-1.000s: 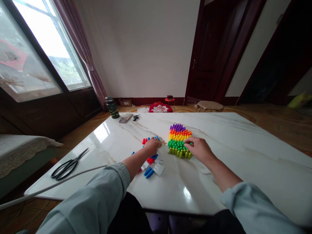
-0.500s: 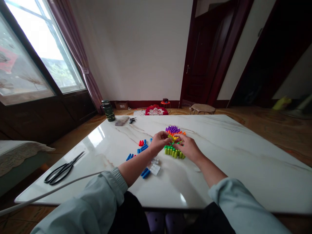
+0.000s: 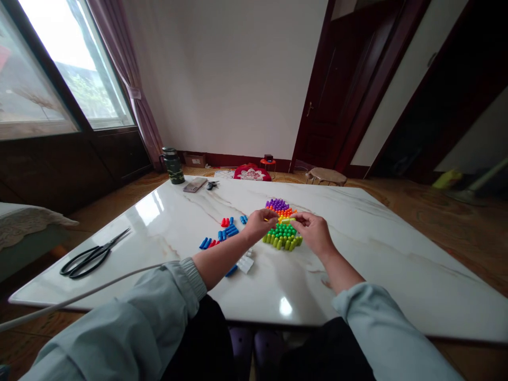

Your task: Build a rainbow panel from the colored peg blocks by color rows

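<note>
My right hand point(image 3: 314, 231) pinches one end of a small lime-green capsule-shaped piece point(image 3: 288, 220) between thumb and fingers. My left hand point(image 3: 260, 224) faces it from the other side, its fingertips pressed together close to the capsule's free end. Whatever those left fingers hold is too small to make out. Below both hands, upright capsules stand packed in coloured bands: purple ones point(image 3: 277, 204) at the back, then orange and yellow, green ones point(image 3: 282, 230), and lime ones point(image 3: 280, 244) at the front. The hands cover part of the yellow band.
Loose blue capsules point(image 3: 232, 231), red ones point(image 3: 225, 222) and whitish clear pieces point(image 3: 245, 263) lie left of the cluster. Black-handled scissors point(image 3: 93, 256) and a cable point(image 3: 119, 278) are at the left. A phone point(image 3: 195, 184), small dark pliers point(image 3: 212, 185) and a camouflage flask point(image 3: 173, 165) stand farther back.
The hands have drawn slightly apart, and the lime capsule now shows level between them, in the right fingers. The view has tilted a little, shifting the table upward in the picture.
</note>
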`<control>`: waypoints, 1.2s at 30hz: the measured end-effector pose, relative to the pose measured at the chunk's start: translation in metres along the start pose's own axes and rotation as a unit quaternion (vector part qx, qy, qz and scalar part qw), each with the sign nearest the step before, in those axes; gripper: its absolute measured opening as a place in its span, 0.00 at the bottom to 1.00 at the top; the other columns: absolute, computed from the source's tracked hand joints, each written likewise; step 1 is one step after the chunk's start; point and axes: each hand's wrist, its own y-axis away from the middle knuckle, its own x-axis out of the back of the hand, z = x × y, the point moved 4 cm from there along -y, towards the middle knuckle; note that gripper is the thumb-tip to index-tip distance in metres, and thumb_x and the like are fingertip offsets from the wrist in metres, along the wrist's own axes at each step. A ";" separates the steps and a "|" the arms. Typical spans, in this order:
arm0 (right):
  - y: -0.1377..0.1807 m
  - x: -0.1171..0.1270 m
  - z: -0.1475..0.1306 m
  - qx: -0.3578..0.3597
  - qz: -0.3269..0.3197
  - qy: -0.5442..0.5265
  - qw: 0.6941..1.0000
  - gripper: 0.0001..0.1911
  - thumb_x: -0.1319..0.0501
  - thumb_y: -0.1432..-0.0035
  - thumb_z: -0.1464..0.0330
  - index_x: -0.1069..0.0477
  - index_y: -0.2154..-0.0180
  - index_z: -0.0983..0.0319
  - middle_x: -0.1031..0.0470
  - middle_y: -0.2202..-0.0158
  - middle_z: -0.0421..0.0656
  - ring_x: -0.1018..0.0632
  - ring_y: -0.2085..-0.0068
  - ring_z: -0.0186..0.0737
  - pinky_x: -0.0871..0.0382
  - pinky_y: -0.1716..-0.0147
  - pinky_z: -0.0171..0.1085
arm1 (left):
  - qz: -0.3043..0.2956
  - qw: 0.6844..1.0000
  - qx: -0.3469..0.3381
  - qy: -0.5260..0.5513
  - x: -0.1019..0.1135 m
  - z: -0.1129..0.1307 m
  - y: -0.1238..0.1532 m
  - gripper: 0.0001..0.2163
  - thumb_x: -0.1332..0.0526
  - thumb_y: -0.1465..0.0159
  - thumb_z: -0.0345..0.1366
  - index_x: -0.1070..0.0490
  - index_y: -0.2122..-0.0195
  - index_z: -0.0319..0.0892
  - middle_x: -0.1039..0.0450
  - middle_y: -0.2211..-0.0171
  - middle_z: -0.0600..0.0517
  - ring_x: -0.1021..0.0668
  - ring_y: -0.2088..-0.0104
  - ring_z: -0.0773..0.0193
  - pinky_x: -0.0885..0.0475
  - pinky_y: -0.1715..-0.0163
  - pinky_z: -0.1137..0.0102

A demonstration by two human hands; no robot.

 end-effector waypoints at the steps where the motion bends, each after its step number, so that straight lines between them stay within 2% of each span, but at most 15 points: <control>1: 0.001 -0.001 0.005 -0.003 -0.016 0.054 0.998 0.10 0.34 0.51 0.64 0.22 0.66 0.62 0.21 0.71 0.43 0.23 0.71 0.38 0.28 0.68 0.35 | 0.014 1.000 0.000 -0.015 0.005 -0.003 -0.001 0.04 0.33 0.45 0.30 0.25 0.69 0.39 0.23 0.74 0.53 0.23 0.76 0.70 0.27 0.71 0.74; 5: 0.004 -0.010 0.017 -0.040 -0.105 0.254 0.961 0.04 0.32 0.53 0.68 0.21 0.70 0.57 0.20 0.72 0.39 0.22 0.68 0.37 0.32 0.68 0.33 | 0.037 0.997 -0.001 -0.063 0.022 -0.012 -0.004 0.04 0.36 0.45 0.28 0.24 0.68 0.39 0.21 0.71 0.51 0.21 0.75 0.69 0.26 0.69 0.73; 8: 0.005 -0.015 0.015 -0.039 -0.128 0.316 0.939 0.05 0.33 0.51 0.68 0.21 0.68 0.55 0.20 0.70 0.38 0.22 0.67 0.36 0.34 0.68 0.32 | 0.035 0.996 -0.004 -0.084 0.027 -0.014 -0.004 0.05 0.38 0.45 0.28 0.23 0.68 0.40 0.20 0.71 0.51 0.21 0.74 0.68 0.26 0.69 0.73; 18: 0.003 -0.032 0.016 -0.005 -0.167 0.366 0.916 0.06 0.35 0.48 0.67 0.21 0.66 0.55 0.20 0.64 0.39 0.23 0.63 0.38 0.37 0.69 0.33 | 0.026 0.993 -0.008 -0.113 0.031 -0.017 -0.006 0.07 0.41 0.44 0.29 0.23 0.66 0.39 0.19 0.68 0.49 0.20 0.72 0.67 0.26 0.69 0.73; 24: 0.002 -0.031 0.019 -0.004 -0.162 0.360 0.919 0.06 0.34 0.48 0.66 0.21 0.66 0.55 0.21 0.64 0.38 0.23 0.63 0.37 0.37 0.69 0.33 | 0.025 0.993 -0.005 -0.115 0.033 -0.018 -0.005 0.07 0.40 0.44 0.30 0.23 0.66 0.39 0.19 0.67 0.49 0.20 0.71 0.66 0.25 0.68 0.72; 36: 0.004 -0.035 0.019 -0.011 -0.192 0.385 0.903 0.06 0.35 0.48 0.67 0.21 0.66 0.54 0.21 0.63 0.39 0.23 0.60 0.38 0.36 0.67 0.33 | 0.039 0.992 -0.016 -0.119 0.035 -0.016 -0.005 0.07 0.39 0.45 0.29 0.22 0.67 0.39 0.19 0.69 0.48 0.19 0.72 0.65 0.24 0.68 0.71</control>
